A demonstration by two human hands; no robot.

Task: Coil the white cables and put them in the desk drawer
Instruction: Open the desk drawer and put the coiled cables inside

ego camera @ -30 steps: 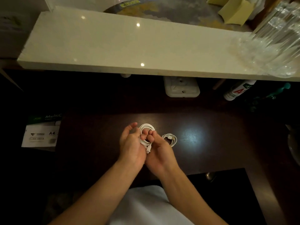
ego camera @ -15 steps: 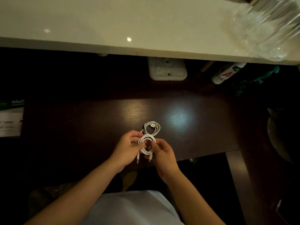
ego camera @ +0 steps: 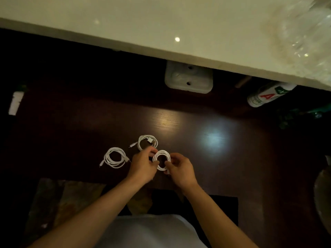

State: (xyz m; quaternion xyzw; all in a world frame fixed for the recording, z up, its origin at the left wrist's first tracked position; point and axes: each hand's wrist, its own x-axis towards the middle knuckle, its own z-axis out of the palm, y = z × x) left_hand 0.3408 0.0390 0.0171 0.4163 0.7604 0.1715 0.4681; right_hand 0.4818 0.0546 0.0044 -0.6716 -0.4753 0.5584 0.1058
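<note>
Three coiled white cables show on the dark wooden desk [ego camera: 223, 158]. My left hand [ego camera: 143, 165] and my right hand [ego camera: 180, 169] pinch opposite sides of one coil [ego camera: 161, 160] just above the desk's front edge. A second coil [ego camera: 147, 142] lies flat right behind my left fingers, its plug inside the loop. A third coil [ego camera: 115, 157] lies to the left of my left hand, its two ends sticking out. No drawer is visible in the dim light.
A pale stone shelf [ego camera: 161, 24] overhangs the back of the desk. Under it sit a white socket block [ego camera: 189, 77] and a white bottle [ego camera: 266, 95] lying on its side. Crinkled clear plastic [ego camera: 304, 33] rests on the shelf's right end.
The view has tilted down and shifted, bringing a third coil into sight at the left. Both hands still hold the same coil between them, now spread a little wider.
</note>
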